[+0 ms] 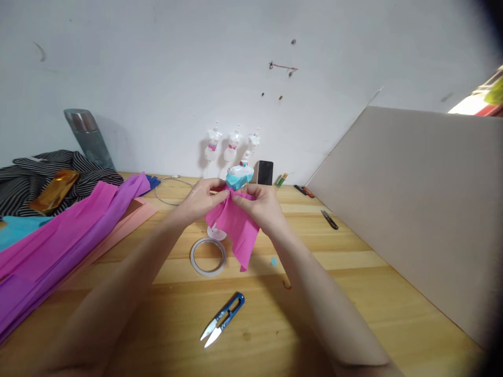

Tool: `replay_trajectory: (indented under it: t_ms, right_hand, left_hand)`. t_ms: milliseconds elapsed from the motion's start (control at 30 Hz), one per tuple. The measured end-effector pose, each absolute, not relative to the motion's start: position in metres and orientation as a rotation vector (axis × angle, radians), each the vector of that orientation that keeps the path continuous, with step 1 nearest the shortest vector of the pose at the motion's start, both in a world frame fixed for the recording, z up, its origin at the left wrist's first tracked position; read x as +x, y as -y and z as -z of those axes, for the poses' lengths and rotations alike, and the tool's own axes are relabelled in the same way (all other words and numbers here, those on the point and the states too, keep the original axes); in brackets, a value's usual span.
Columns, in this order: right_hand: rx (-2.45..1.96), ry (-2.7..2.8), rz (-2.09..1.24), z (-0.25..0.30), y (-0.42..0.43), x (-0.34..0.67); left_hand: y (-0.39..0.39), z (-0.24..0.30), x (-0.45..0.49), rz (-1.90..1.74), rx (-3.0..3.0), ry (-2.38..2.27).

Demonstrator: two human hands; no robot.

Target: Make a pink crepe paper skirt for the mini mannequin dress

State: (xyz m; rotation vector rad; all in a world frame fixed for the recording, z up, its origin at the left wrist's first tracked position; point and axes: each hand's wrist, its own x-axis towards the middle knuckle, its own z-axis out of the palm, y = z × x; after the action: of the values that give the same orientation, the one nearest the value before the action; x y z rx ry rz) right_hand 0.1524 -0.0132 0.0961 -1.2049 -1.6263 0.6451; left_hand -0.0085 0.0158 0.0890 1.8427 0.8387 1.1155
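My left grip [220, 195] and right grip [244, 196] both pinch the top of the pink sheet [240, 228], just below the blue wrap [238, 180]. I think I am making folds; the next move needs small, careful pinches. The tape [196, 268] lies nearer me than both grips.

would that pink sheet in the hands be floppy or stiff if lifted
Probably floppy: the pink sheet hangs in folds below the left hand and right hand. It looks thin, so likely light; gathers near its top suggest it may crease easily.
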Motion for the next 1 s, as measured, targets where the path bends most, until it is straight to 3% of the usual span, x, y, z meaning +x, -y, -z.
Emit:
replay_trajectory:
  t_ms: [133,733,1000]
  right_hand:
    - [-1.194,1.582,-0.720,-0.0929,0.0105,0.1534]
    - [-1.313,1.733,-0.395,-0.0959,0.0138,0.1552]
    - [-1.260,1.734,-0.574,-0.0992,0.0101,0.1565]
  left_hand:
    - [-0.0155,-0.0896,-0.0081,-1.116,1.850,-0.831]
    - [-0.0158,-0.0891,-0.0086,-1.117,1.847,-0.845]
    - [-0.0169,-0.0883,-0.0081,-1.113,1.866,-0.844]
